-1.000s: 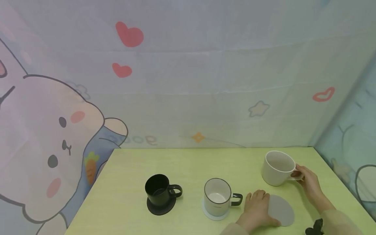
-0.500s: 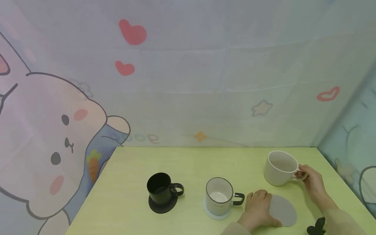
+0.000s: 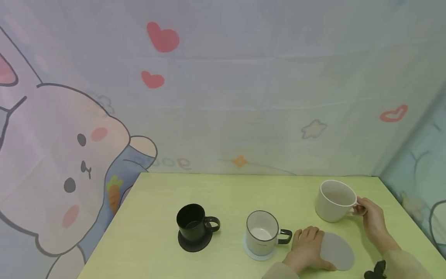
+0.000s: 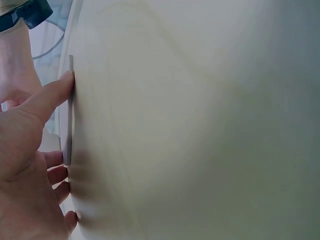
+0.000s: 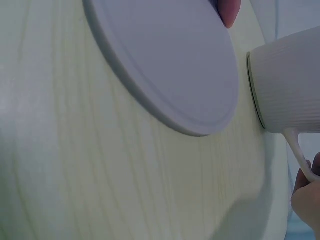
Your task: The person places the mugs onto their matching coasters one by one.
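My right hand (image 3: 373, 217) pinches the handle of a plain white mug (image 3: 331, 209) at the far right of the table. The mug's ribbed side (image 5: 292, 85) shows in the right wrist view, upright, its base at or just above the tabletop. A round grey coaster (image 3: 338, 252) lies flat in front of it. My left hand (image 3: 307, 248) holds this coaster at its left side, the thumb at the near edge and the fingers at the far one. In the left wrist view the coaster (image 4: 69, 120) appears edge-on between thumb and index finger.
Left of my left hand, a white mug with a black rim and handle (image 3: 261, 232) stands on a pale coaster (image 3: 259, 257). Farther left, a black mug (image 3: 192, 223) sits on a black coaster (image 3: 194, 246). A printed cloth (image 3: 223, 97) hangs behind the table.
The head view has shifted slightly, so the whole scene sits a little farther right. Both hands keep their places at the white mug and the grey coaster.
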`<state>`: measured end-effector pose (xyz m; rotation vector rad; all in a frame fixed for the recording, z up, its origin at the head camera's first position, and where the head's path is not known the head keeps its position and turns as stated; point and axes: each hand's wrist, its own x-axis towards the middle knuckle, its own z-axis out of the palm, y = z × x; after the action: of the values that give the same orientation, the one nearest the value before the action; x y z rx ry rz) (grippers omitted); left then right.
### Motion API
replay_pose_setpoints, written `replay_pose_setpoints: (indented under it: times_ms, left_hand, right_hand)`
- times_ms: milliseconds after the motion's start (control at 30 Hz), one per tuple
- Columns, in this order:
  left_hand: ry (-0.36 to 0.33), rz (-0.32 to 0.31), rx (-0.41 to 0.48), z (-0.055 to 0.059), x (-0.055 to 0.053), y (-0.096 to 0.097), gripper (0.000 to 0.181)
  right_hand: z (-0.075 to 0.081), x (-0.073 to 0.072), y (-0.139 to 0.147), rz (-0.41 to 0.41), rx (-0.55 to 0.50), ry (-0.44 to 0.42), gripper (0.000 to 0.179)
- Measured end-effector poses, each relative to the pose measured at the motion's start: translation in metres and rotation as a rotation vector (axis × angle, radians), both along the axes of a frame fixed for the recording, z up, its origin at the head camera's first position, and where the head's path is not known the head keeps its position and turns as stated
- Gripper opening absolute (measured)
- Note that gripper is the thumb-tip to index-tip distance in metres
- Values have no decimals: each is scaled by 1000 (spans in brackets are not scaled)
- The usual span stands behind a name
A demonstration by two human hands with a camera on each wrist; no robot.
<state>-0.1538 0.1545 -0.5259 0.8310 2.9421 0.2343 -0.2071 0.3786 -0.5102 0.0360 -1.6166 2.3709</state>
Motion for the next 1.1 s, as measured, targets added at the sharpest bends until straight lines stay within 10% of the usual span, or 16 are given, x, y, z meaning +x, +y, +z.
replay_pose_setpoints:
  times_ms: [833, 1100]
  left_hand:
    - [-1, 22, -10, -10, 0, 3, 91]
    - [-60, 14, -15, 4, 4, -3, 88]
  right_hand:
    - [7, 8, -15, -8, -344, -61, 46]
    - [12, 9, -21, -58, -390, -111, 43]
